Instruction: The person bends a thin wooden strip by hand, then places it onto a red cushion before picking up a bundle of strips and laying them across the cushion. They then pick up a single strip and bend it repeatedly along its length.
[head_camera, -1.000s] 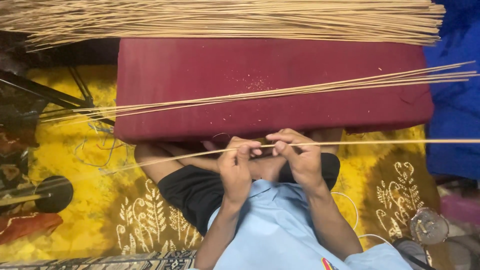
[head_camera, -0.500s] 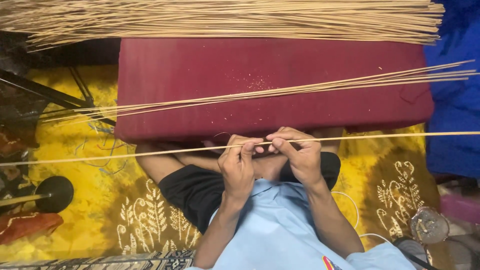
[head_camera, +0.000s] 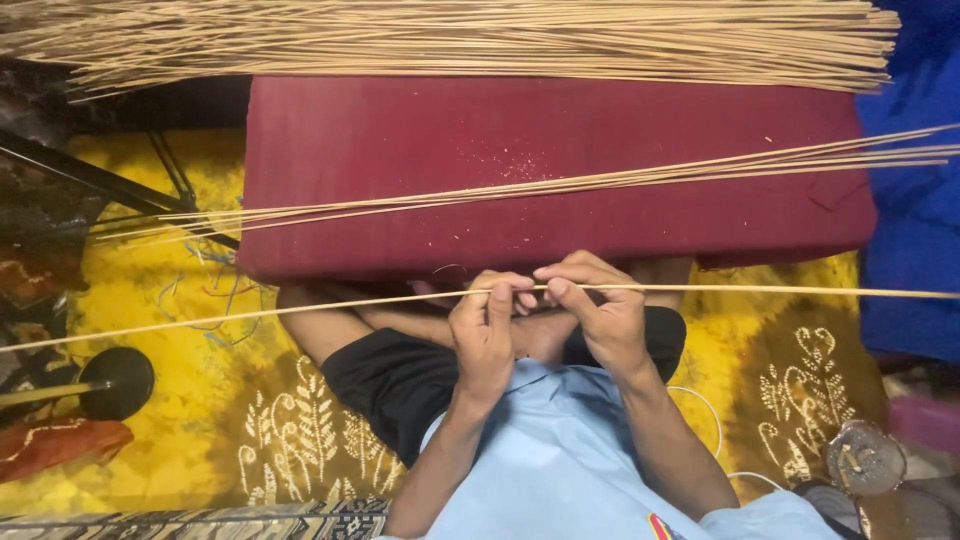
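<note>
Both hands meet just below the near edge of a dark red cushion (head_camera: 560, 150), pinching one long thin stick (head_camera: 250, 312) that runs level across the whole view. The left hand (head_camera: 485, 330) has its fingers closed on the stick, thumb and forefinger tips pressed together. The right hand (head_camera: 600, 315) is just beside it, fingers curled over the same stick and closed on it too. A loose bundle of sticks (head_camera: 600, 182) lies slanted across the cushion, and a thick pile of sticks (head_camera: 480, 40) lies along its far edge. A yellow patterned cloth (head_camera: 180, 400) covers the floor beneath the person's crossed legs
</note>
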